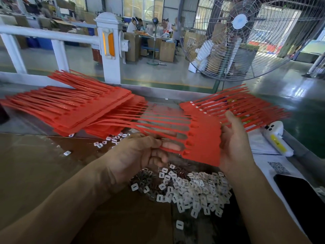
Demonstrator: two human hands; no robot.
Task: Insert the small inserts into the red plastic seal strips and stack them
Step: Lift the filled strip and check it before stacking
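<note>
Head view, bench at centre. Left hand (139,152) sits at centre frame, fingers curled around the thin tails of a red seal strip sheet (202,138), gripping them from beneath with the thumb on top. Right hand (233,138), at 3 o'clock of the left hand, has its palm against the solid tag edge of the same sheet, fingers extended upward and fairly straight, supporting the edge rather than wrapped round it. The sheet is held above the bench, tails pointing toward 9 o'clock, tag band toward 3 o'clock, tilted slightly. Directly below the hands, at 6 o'clock, lies a loose heap of small white inserts (190,189) on the brown bench surface (44,164); a few strays sit at 10 o'clock of the heap. At 10 o'clock of the frame, a stack of red strip sheets (73,110) rests on the bench, tails fanning toward 9 o'clock. At 2 o'clock, a second group of red sheets (233,104) shows white inserts seated along its tag row. White handheld device (276,138) with a yellow label lies at 3 o'clock; a dark phone (302,196) at 4 o'clock. Large floor fan (246,36) stands at 1 o'clock beyond the bench.
</note>
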